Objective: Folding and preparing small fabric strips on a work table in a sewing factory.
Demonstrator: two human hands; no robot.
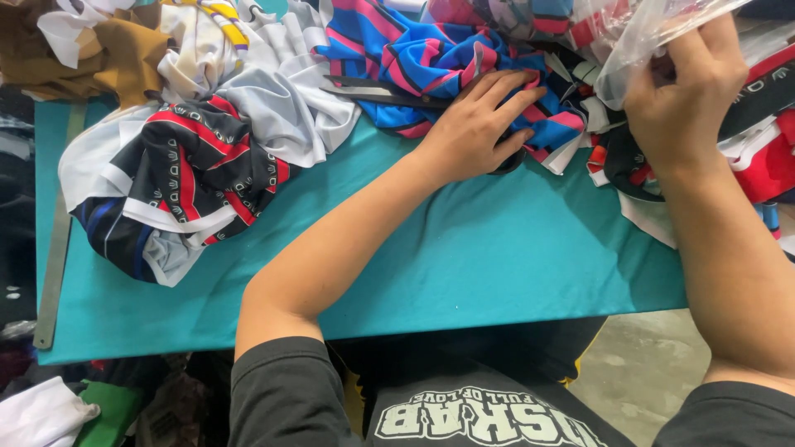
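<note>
Your left hand (476, 124) lies flat, fingers spread, on the blue and pink striped garment (431, 58) at the far edge of the teal table (497, 257). Your right hand (687, 91) pinches a clear plastic bag (629, 37) above red, black and white fabric (762, 141). To the left lies a black, red and white garment (182, 182), with a grey-white one (281, 108) just beside it.

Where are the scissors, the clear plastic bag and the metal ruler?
scissors (373, 93): head view, on the dark blades.
clear plastic bag (638, 41): head view, on its crumpled film.
metal ruler (51, 281): head view, on its flat strip.
</note>
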